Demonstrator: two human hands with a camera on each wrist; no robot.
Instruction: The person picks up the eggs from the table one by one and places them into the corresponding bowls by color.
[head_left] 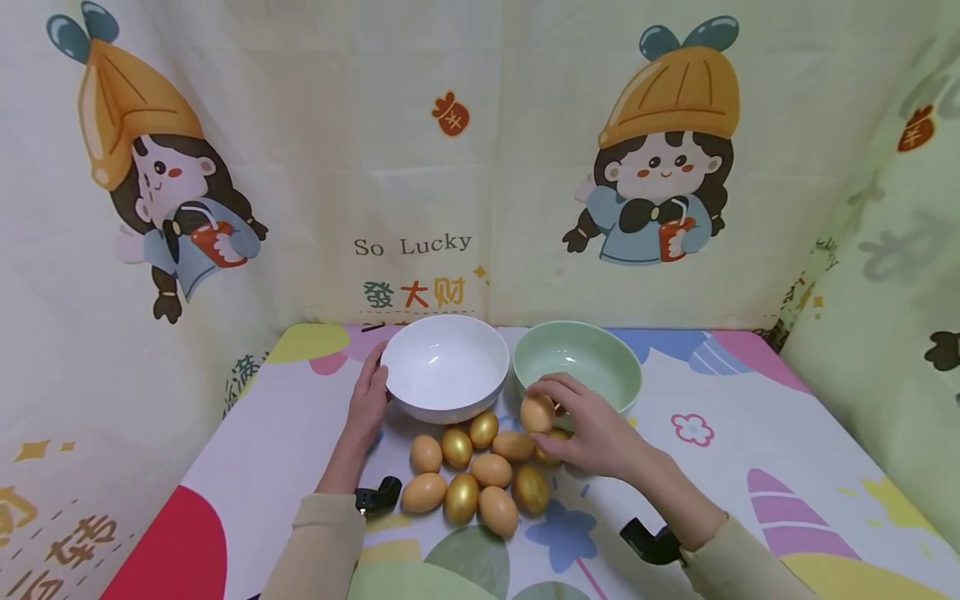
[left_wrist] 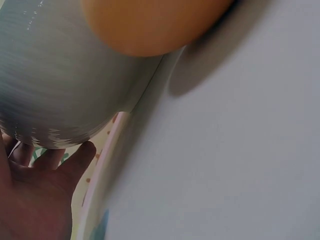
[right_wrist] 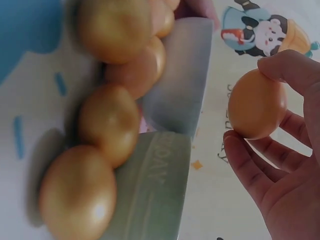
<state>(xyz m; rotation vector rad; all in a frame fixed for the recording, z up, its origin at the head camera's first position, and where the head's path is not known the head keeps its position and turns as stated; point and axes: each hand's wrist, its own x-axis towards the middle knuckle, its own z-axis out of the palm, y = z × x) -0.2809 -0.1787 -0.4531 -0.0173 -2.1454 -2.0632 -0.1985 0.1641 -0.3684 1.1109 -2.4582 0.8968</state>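
My right hand [head_left: 592,425] pinches a brown egg [head_left: 537,414] between thumb and fingertips, above the near edge of the light green bowl [head_left: 633,375]. In the right wrist view this egg [right_wrist: 257,104] hangs clear of the table. My left hand [head_left: 368,396] holds the left side of the white bowl [head_left: 446,408], thumb near the rim; in the left wrist view, its fingers [left_wrist: 80,162] lie against the bowl's outer wall. In front of the bowls several brown eggs [head_left: 491,471] and several golden eggs [head_left: 461,498] lie in a loose cluster. No eggs show in the visible insides of the bowls.
The two bowls stand side by side near the back of the table [head_left: 675,517], which has a colourful printed cover. Behind it hangs a cream curtain [head_left: 517,167] with cartoon figures. Black wrist mounts [head_left: 651,542] sit at both forearms.
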